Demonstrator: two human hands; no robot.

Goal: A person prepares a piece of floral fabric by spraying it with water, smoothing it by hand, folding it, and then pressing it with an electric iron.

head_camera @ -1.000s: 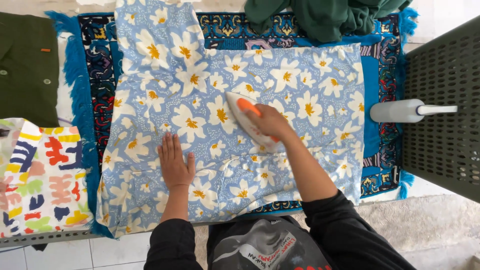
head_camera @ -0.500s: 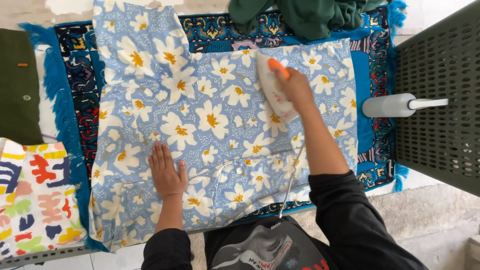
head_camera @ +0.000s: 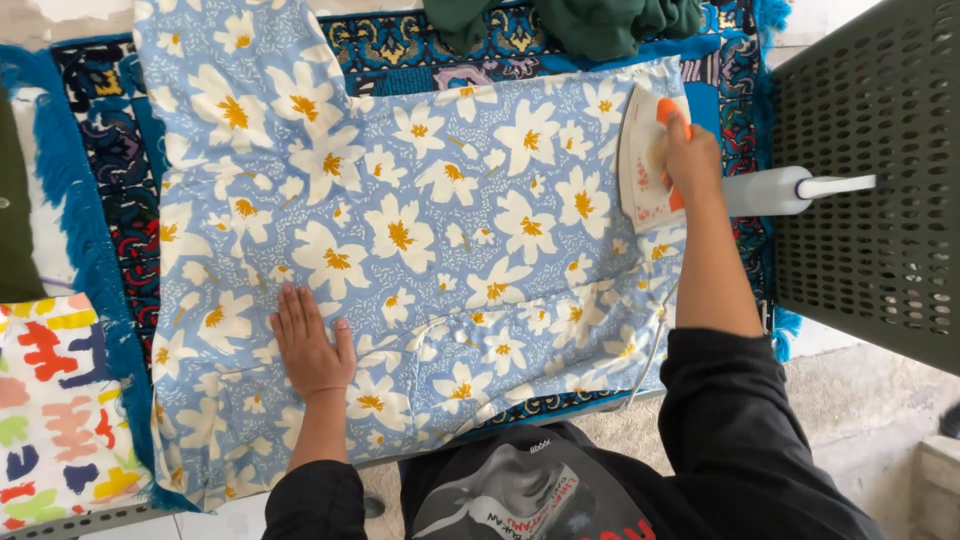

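A light blue garment with white and yellow flowers (head_camera: 420, 230) lies spread flat over a dark patterned rug (head_camera: 110, 200). My right hand (head_camera: 690, 155) grips the orange handle of a white iron (head_camera: 645, 160), which rests on the garment's far right part. The iron's cord (head_camera: 650, 350) runs back along my right arm. My left hand (head_camera: 310, 345) lies flat, palm down with fingers together, on the garment's near left part.
A dark green perforated basket (head_camera: 870, 170) stands at the right, with a white spray bottle (head_camera: 780, 190) beside it. Dark green clothes (head_camera: 580, 20) are piled at the top. A colourful patterned cloth (head_camera: 50, 420) lies at the lower left.
My right hand has slid the iron from the garment's middle up and over to its right edge. My left hand has stayed flat on the cloth.
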